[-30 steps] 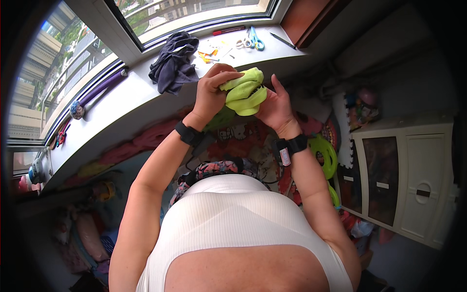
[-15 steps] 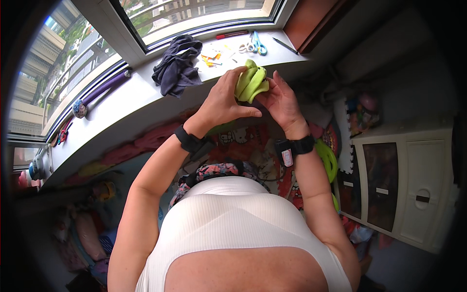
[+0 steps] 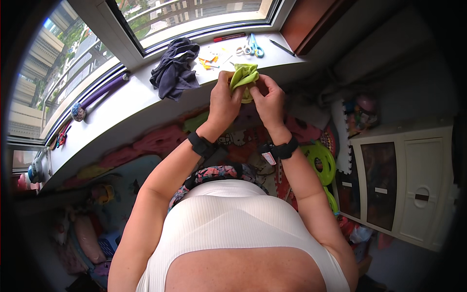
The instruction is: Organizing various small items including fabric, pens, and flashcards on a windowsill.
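A crumpled lime-green cloth (image 3: 244, 74) is between my two hands, in front of the window sill's edge. My left hand (image 3: 225, 101) grips its left side, thumb pressed against the fabric. On the other side my right hand (image 3: 270, 102) pinches the cloth, with its fingers curled behind. Some of the fabric hangs below my thumbs, and parts of it are hidden by my fingers. Beyond my left hand a dark grey cloth (image 3: 176, 68) lies bunched on the white sill (image 3: 138, 100).
Scissors with blue handles (image 3: 255, 47), a red marker (image 3: 229, 37), a black pen (image 3: 282, 47) and orange and white scraps (image 3: 208, 62) lie on the sill. A purple rod (image 3: 104, 91) rests along the left window. A white cabinet (image 3: 423, 180) stands at right.
My hands have come closer together and closed on the green cloth. Its folds have been turned, and both thumbs now press on it. The right hand's fingers were spread before.
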`<state>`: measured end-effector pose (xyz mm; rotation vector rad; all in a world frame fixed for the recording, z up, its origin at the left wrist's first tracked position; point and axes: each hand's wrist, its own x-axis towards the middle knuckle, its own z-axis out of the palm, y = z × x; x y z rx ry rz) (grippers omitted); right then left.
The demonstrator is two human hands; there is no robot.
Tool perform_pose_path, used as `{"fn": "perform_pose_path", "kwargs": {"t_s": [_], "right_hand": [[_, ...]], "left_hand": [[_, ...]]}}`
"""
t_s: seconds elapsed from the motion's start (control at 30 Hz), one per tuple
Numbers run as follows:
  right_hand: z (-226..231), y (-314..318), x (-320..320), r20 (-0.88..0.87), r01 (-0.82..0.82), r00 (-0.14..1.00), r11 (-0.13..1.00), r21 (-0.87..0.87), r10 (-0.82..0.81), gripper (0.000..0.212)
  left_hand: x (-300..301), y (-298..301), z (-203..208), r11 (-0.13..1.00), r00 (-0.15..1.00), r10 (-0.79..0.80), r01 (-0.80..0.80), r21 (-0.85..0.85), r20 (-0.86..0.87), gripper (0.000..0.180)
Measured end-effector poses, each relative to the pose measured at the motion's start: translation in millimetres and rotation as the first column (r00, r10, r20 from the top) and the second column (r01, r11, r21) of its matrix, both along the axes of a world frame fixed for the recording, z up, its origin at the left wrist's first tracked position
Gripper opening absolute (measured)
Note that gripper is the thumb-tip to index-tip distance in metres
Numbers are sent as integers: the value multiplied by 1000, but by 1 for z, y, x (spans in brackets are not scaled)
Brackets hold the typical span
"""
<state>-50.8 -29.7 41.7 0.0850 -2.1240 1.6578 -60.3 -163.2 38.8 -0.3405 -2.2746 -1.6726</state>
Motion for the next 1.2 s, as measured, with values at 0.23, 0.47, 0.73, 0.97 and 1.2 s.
{"fn": "perform_pose_path", "kwargs": {"t_s": [0.23,0.47,0.73,0.97,1.2], "right_hand": [[-16,8,-11,44,-23,999,999,49,21,13],[-17,19,-11,55,-189,845,393,-900,532,14],[-44,29,-6,13,-218,728,249,-944,686,23],[-21,22,-21,42,-230,814,388,-893,579,9],[-14,21,-36,79,-94,841,289,-953,535,18]], "left_hand": [[-11,-5,-7,982,989,-97,78,169,108,35],[-21,-19,-21,923,893,-211,48,381,399,22],[-21,-16,-12,408,530,-660,-342,846,532,31],[-15,6,-13,326,511,-736,-306,895,443,32],[-7,-4,-10,299,536,-788,-99,949,304,36]]}}
